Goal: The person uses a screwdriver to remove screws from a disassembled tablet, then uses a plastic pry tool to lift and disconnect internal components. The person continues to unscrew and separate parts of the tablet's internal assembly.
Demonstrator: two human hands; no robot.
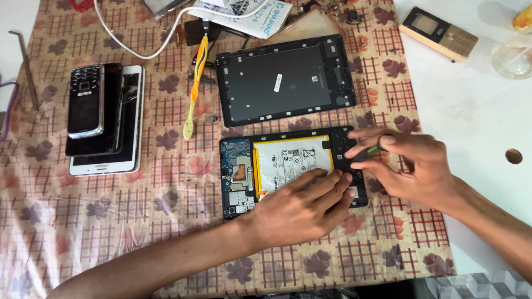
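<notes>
Left hand (302, 207) pressing opened tablet (288, 169), right hand (410, 166) pinching green tool (376, 149)

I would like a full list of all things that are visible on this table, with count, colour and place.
opened tablet: 1, blue board and white battery, centre of cloth
tablet back cover: 1, black, above the opened tablet
stacked phones: 3, black keypad phone on a black one on a white one, left
toothbrush: 1, yellow, left of the back cover
cable: 1, white, top left
gold keypad phone: 1, top right on white table
tweezers: 1, metal, far left
patterned cloth: 1, beige with red checks, covers table
left hand: on the battery
right hand: holds a small green-tipped tool at the tablet's right end
</notes>
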